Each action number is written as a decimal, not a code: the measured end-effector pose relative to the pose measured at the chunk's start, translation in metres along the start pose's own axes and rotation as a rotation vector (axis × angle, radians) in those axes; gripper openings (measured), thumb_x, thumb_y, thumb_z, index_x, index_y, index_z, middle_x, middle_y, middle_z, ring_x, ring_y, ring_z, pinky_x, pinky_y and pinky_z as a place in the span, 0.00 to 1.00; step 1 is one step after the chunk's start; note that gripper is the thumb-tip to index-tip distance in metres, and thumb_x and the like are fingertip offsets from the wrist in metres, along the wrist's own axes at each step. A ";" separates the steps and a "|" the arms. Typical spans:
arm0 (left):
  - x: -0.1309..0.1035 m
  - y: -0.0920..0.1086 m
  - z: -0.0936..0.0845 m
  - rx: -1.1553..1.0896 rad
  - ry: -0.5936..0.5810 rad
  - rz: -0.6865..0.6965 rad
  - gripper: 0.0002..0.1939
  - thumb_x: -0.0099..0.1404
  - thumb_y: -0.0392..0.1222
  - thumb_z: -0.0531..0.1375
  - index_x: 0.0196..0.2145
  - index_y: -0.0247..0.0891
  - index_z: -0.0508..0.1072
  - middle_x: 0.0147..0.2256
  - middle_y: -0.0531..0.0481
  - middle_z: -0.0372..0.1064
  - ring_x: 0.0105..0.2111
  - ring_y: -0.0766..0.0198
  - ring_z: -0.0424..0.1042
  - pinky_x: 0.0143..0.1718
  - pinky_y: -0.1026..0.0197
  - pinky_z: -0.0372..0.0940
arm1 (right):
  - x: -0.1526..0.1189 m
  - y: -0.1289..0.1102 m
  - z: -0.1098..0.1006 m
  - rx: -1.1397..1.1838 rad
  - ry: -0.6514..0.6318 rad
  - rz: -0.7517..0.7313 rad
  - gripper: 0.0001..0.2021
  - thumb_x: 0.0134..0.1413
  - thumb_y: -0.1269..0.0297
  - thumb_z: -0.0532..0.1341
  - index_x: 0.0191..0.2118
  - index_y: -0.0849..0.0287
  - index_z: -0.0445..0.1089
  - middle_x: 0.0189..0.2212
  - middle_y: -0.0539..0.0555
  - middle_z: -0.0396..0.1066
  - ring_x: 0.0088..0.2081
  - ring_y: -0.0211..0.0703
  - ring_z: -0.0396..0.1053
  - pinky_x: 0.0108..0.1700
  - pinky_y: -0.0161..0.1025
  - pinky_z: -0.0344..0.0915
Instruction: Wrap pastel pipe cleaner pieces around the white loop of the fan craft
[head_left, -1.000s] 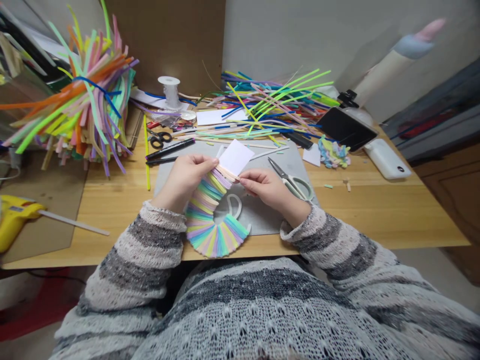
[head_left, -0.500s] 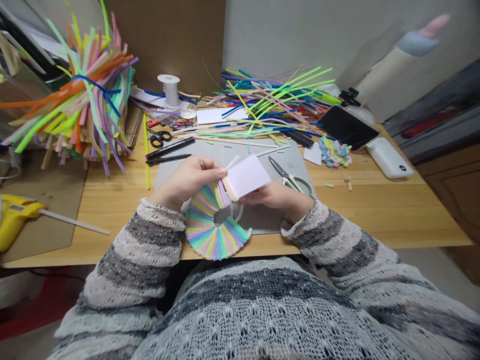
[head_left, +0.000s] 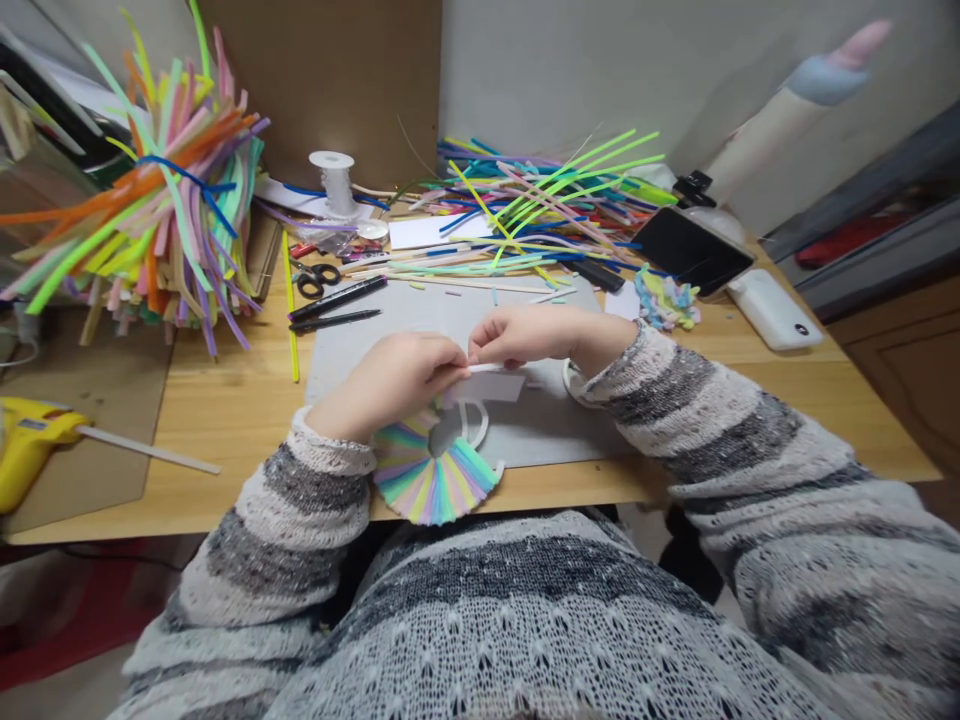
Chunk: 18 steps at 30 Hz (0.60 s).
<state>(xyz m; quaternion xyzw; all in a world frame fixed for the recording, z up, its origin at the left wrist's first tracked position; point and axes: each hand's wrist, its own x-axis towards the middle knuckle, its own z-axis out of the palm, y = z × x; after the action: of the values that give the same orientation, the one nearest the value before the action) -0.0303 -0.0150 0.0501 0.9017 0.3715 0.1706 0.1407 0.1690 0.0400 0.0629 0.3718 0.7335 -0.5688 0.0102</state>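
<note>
In the head view, my left hand (head_left: pixel 409 375) pinches a white pipe cleaner (head_left: pixel 486 368) over the grey mat. The closed fingertips of my right hand (head_left: pixel 529 335) meet it at the same spot, pinching the strip. Below my left hand hangs a fan-shaped ring of pastel pipe cleaners (head_left: pixel 442 482) in bands, its lower edge beyond the table's front edge. Its upper part is hidden by my left hand. A white loop (head_left: pixel 475 424) sticks out at its right. Under my fingers is a white card (head_left: pixel 496 387), partly covered.
Black pens (head_left: pixel 337 304) and black-handled scissors (head_left: pixel 316 280) lie left of the mat (head_left: pixel 555 430). Loose pipe cleaners (head_left: pixel 555 200) pile up behind. A large bundle (head_left: pixel 172 190) and a yellow glue gun (head_left: pixel 34 440) are at left. A phone (head_left: pixel 694 250) leans at right.
My right hand has let go of the white card and moved up to my left fingertips. The card now sits lower, beneath my hands. My right forearm covers most of the light-handled scissors.
</note>
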 end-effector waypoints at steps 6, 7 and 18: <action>0.003 0.005 0.006 0.264 -0.004 -0.076 0.11 0.65 0.41 0.55 0.34 0.35 0.76 0.30 0.44 0.75 0.29 0.59 0.71 0.30 0.60 0.58 | 0.008 -0.011 0.010 -0.218 0.400 -0.055 0.07 0.45 0.70 0.62 0.20 0.62 0.71 0.12 0.45 0.58 0.18 0.30 0.52 0.24 0.35 0.46; 0.003 0.006 0.007 0.281 -0.004 -0.088 0.11 0.65 0.41 0.55 0.34 0.35 0.76 0.29 0.44 0.74 0.28 0.59 0.71 0.30 0.60 0.58 | 0.008 -0.011 0.015 -0.241 0.455 -0.062 0.07 0.45 0.70 0.61 0.21 0.63 0.71 0.13 0.45 0.59 0.19 0.31 0.53 0.25 0.35 0.47; 0.001 0.001 0.013 0.240 0.042 -0.176 0.12 0.64 0.44 0.56 0.30 0.37 0.76 0.26 0.46 0.73 0.27 0.60 0.70 0.28 0.61 0.55 | 0.010 0.020 0.071 0.089 0.895 -0.314 0.09 0.55 0.63 0.55 0.26 0.60 0.66 0.24 0.49 0.64 0.29 0.37 0.61 0.34 0.35 0.57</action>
<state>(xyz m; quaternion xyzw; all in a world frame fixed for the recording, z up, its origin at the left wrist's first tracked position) -0.0238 -0.0166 0.0391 0.8723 0.4696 0.1306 0.0385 0.1442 -0.0133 0.0169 0.4650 0.6881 -0.3782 -0.4090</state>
